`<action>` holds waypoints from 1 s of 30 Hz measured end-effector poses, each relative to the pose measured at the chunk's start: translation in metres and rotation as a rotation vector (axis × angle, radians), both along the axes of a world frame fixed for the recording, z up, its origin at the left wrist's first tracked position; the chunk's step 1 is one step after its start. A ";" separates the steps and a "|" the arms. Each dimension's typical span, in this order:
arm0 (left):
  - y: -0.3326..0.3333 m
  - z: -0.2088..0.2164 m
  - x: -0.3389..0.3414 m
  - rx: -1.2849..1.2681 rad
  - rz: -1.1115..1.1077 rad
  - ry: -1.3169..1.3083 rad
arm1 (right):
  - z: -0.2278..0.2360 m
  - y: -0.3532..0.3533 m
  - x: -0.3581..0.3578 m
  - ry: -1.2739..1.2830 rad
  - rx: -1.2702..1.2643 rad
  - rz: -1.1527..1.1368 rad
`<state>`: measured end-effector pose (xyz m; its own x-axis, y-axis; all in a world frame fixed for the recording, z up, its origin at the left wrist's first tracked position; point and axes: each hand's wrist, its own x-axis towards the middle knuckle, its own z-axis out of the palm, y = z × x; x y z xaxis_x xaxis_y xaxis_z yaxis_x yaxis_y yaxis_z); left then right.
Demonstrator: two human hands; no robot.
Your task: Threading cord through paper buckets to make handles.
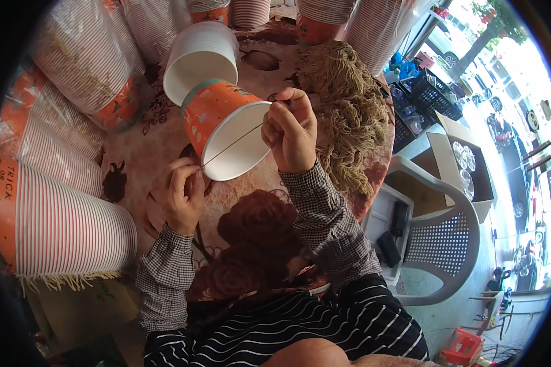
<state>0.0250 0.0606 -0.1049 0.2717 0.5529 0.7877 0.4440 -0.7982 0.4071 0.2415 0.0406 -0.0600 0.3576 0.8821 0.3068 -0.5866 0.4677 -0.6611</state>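
Observation:
An orange paper bucket (217,116) with a white inside lies tilted on the table, its open mouth facing toward me. A thin tan cord (237,141) runs taut across that mouth. At the lower left of the rim, my left hand (185,194) pinches one end of the cord. My right hand (294,133) has its fingers closed on the cord at the rim's right side. Whether either hand also grips the rim, I cannot tell. Just behind, more nested paper buckets (183,70) lie on their side, showing a white mouth.
Tall wrapped stacks of paper buckets (73,223) line the table's left and back. A heap of tan cords (343,116) lies right of my right hand on the flowered tablecloth (251,226). Beyond the edge stand a grey plastic chair (441,238), a cardboard box (447,153) and black crates (434,95).

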 end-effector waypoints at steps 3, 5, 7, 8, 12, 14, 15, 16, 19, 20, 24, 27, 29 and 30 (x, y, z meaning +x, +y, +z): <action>0.001 -0.001 -0.001 0.025 -0.008 -0.024 | -0.004 0.006 0.002 -0.023 0.056 -0.005; 0.002 -0.001 -0.005 -0.095 0.013 -0.114 | -0.006 0.005 0.002 -0.063 0.063 0.023; 0.009 0.011 -0.013 0.026 0.143 -0.126 | -0.010 0.006 0.004 -0.152 0.055 0.100; 0.014 0.013 -0.022 0.017 0.161 -0.208 | -0.008 0.004 0.000 -0.222 0.056 0.143; 0.029 0.020 -0.055 -0.208 0.175 -0.770 | -0.002 0.002 -0.005 -0.360 0.098 0.138; 0.024 0.028 -0.055 -0.375 0.097 -1.033 | 0.001 -0.004 0.001 -0.231 0.150 0.228; 0.024 0.028 -0.051 -0.386 0.064 -1.073 | -0.001 -0.004 0.001 -0.155 0.205 0.253; 0.020 0.030 -0.049 -0.507 -0.050 -1.150 | -0.002 -0.005 0.004 -0.103 0.228 0.301; 0.010 0.030 -0.047 -0.649 -0.233 -1.121 | 0.001 -0.006 0.006 0.001 0.302 0.352; 0.008 0.028 -0.046 -0.670 -0.225 -1.096 | 0.001 -0.003 0.007 -0.007 0.310 0.301; 0.005 0.025 -0.029 -0.079 0.135 -0.485 | -0.004 0.008 0.017 -0.023 0.272 0.076; -0.002 0.032 -0.026 0.145 0.097 -0.215 | -0.003 0.012 0.014 -0.122 0.158 -0.064; -0.007 0.023 -0.033 0.078 0.021 -0.196 | -0.002 0.014 0.007 -0.321 0.089 -0.222; -0.008 0.023 -0.035 0.070 0.015 -0.178 | -0.003 0.012 0.005 -0.453 0.103 -0.299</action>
<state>-0.0105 0.0523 -0.0817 0.1167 0.4979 0.8594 0.3824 -0.8211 0.4238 0.2460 0.0523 -0.0634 0.4001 0.7196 0.5675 -0.0855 0.6458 -0.7587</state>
